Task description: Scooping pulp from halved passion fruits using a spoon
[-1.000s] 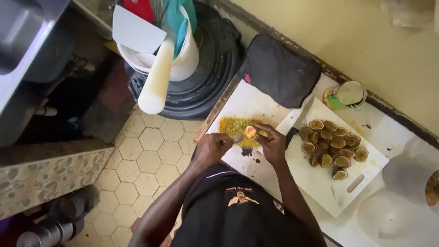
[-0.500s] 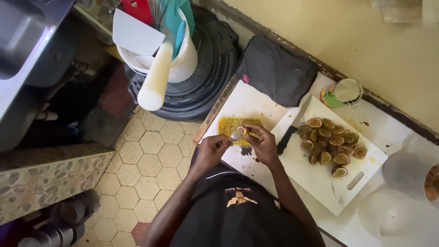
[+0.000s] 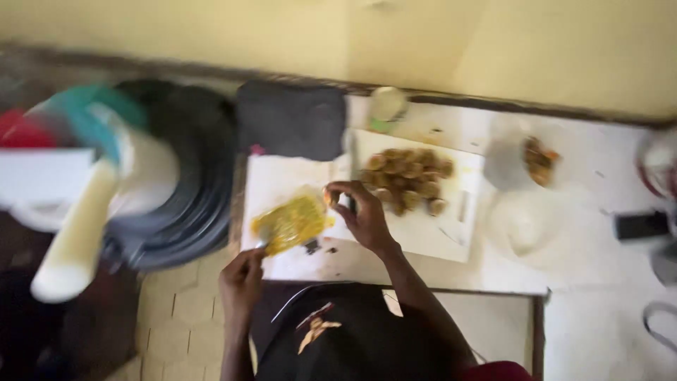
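Pale yellow wall at top of view; below it a white worktop (image 3: 592,233) with a dark strip along its back edge; floor of beige hexagonal tiles (image 3: 180,321) at lower left. Frame is motion-blurred. On the worktop lies a white rectangular cutting board (image 3: 282,180), carrying a flat patch of yellow mashed pulp (image 3: 293,222) near its front left. Left hand (image 3: 243,279) sits at the board's front edge, fingers curled around a small utensil (image 3: 264,236) whose tip touches the pulp; kind of utensil cannot be told through the blur. Right hand (image 3: 360,212) is above the board's right side, thumb and fingers pinched on a small round brownish piece (image 3: 330,195), just beside the pulp. To the right, a second white board (image 3: 451,233) bears a heap of brownish halved shells (image 3: 405,176), close behind the right hand. A dark grey folded cloth (image 3: 293,120) lies behind the first board. A small round pale lid with green (image 3: 386,106) sits by the wall. Left of the boards: a stack of dark round plates (image 3: 194,190), a white bucket (image 3: 144,176), and a cream cylinder (image 3: 70,243) leaning out of it. A small black rectangular object (image 3: 640,224) lies far right.
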